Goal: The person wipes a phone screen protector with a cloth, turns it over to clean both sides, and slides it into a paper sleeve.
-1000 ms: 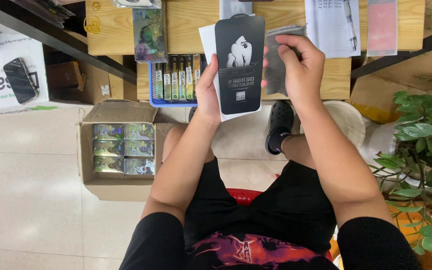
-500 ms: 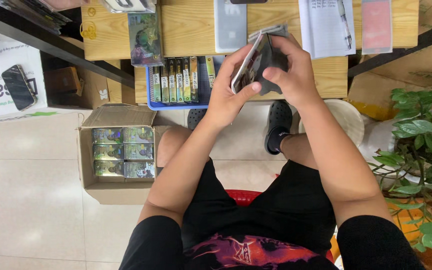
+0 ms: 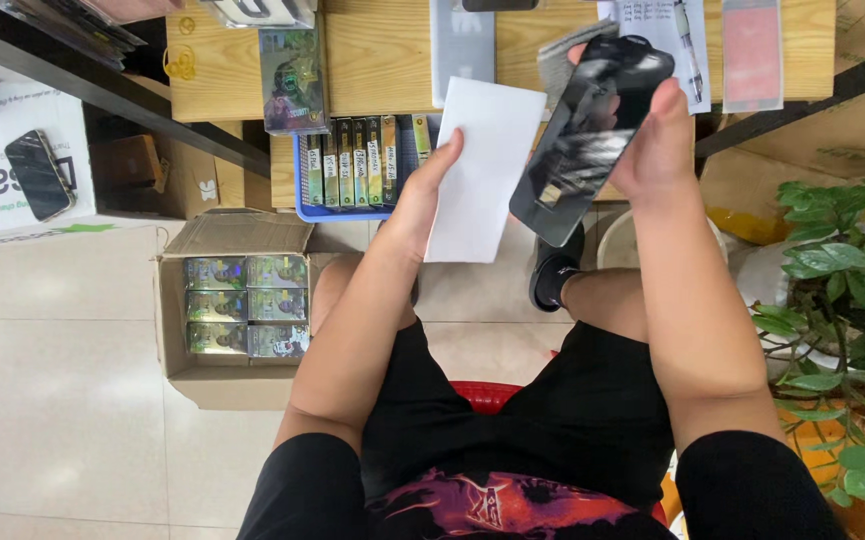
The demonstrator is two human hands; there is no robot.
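Your left hand (image 3: 422,205) pinches the white card (image 3: 482,170); right hand (image 3: 657,140) grips the black sleeve (image 3: 582,150) beside it, light and probably slippery; hold its edges.

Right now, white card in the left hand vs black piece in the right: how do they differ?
The white card is plain and blank; the black sheet is dark and glossy with small markings. The left hand pinches the card by its edge, roughly upright; the right hand holds the sheet tilted. Both are flat, narrow rectangles of similar size, held over the lap.
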